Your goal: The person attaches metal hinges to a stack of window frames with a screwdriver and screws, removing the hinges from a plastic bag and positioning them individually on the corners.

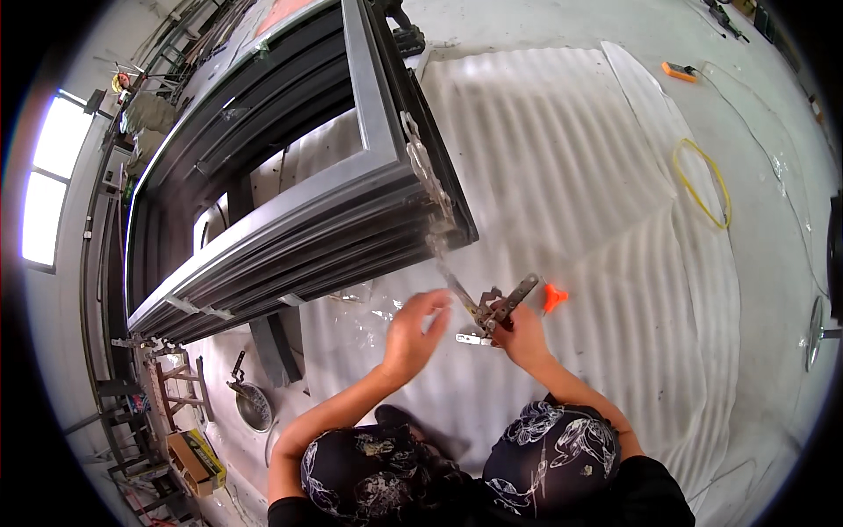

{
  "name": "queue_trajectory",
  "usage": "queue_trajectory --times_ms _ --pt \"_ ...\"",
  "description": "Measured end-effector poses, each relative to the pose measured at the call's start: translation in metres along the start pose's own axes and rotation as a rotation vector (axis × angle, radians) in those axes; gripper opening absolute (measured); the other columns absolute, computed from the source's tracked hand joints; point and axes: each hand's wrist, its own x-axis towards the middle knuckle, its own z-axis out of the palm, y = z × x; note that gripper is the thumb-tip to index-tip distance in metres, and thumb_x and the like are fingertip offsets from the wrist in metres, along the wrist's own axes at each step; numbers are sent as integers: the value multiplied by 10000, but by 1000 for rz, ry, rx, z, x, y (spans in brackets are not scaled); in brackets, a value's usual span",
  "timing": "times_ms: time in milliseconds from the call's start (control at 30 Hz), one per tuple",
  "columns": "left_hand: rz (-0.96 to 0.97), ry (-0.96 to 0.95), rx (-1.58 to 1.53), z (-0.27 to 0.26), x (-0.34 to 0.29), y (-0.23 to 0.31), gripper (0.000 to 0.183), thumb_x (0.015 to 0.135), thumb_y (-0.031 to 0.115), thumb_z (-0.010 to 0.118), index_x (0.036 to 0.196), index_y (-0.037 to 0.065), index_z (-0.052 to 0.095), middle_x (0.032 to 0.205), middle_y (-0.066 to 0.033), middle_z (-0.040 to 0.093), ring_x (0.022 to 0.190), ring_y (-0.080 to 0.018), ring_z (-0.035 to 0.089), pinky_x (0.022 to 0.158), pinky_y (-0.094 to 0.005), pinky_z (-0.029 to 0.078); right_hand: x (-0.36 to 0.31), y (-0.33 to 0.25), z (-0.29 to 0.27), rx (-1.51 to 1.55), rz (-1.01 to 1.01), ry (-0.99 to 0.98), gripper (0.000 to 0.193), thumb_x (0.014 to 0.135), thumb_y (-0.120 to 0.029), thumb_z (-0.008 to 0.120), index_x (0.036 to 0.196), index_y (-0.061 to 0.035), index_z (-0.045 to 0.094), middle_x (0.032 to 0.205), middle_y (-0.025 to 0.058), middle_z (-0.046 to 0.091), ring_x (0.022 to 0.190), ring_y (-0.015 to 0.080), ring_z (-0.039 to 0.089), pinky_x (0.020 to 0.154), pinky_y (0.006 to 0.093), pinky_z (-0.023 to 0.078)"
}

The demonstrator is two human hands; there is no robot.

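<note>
My right hand [526, 338] is closed around a metal hinge [515, 299] with jointed arms, held low over the white foam sheet [527, 123]. One arm of it reaches up toward the near corner of a stack of dark grey window frames [379, 164]; I cannot tell whether it is attached there. My left hand [413, 334] is beside the hinge, holding nothing, its thumb and fingers apart and a little blurred. More metal hinge strips [420, 162] run along the stack's corner. To the right of the hinge lies a small bright orange piece [554, 298].
A yellow loop of cord [702, 183] and an orange device [678, 72] lie on the floor at right. Left of me are a metal bowl [255, 408], with a hinge at its rim, and a cardboard box [195, 464]. Racks of long bars line the left wall.
</note>
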Motion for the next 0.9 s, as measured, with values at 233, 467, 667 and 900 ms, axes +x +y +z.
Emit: queue_trajectory --times_ms 233,467,667,900 --pt "-318 -11 -279 -6 -2 -38 343 971 149 599 1272 6 516 1094 -120 664 986 -194 648 862 -318 518 5 0 -3 476 170 -158 190 903 -70 675 1043 42 610 804 57 662 654 115 646 558 257 550" --pt "-717 -248 -963 10 7 -16 342 999 206 573 1263 0 504 1174 -130 630 1100 -224 617 998 -378 491 -7 -5 -4 594 250 -221 272 892 -112 702 1091 55 624 855 60 676 674 102 641 584 254 551" --pt "-707 -245 -1074 16 1 -34 259 1001 188 571 1196 22 533 1153 -123 634 1088 -224 621 1013 -403 491 -12 0 -6 560 180 -337 292 872 -112 724 1105 40 631 886 59 682 747 110 658 652 277 555" --pt "-725 -86 -961 17 2 -26 196 971 137 617 1117 35 537 1091 -98 648 1028 -197 642 943 -356 535 -17 -5 -27 5 16 19 280 826 -87 739 1079 -14 642 896 100 679 716 168 680 656 290 545"
